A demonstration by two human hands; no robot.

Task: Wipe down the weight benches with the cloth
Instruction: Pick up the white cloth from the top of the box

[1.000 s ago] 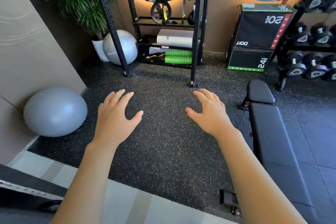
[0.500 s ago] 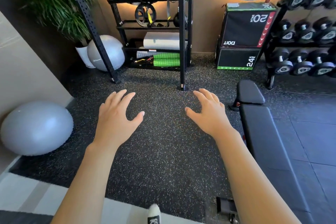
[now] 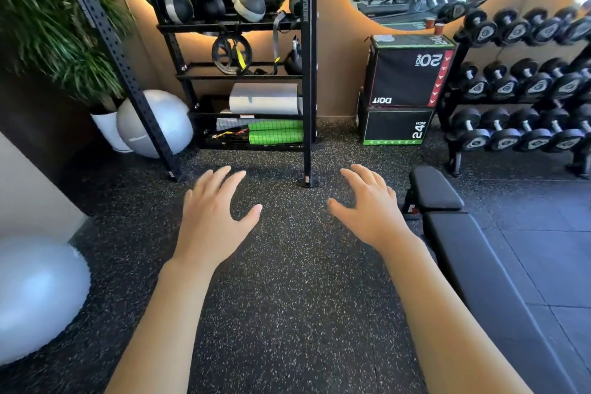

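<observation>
A black padded weight bench [image 3: 473,253] runs along the right side, its small head pad [image 3: 435,189] at the far end. My left hand [image 3: 214,217] and my right hand [image 3: 371,211] hover palm down over the speckled rubber floor, fingers spread, nothing in either. The right hand is just left of the bench's head pad and does not touch it. A folded light cloth [image 3: 385,38] lies on top of the stacked plyo boxes, far from both hands.
A black storage rack [image 3: 243,73] with kettlebells, balls and mats stands ahead. Plyo boxes [image 3: 406,86] and a dumbbell rack [image 3: 524,86] are to the right. Grey exercise balls lie by the plant [image 3: 153,125] and at the near left [image 3: 35,294].
The view has moved forward and tilted up, so the rack, boxes and dumbbells look closer. Both hands keep the same spread pose in front of me.
</observation>
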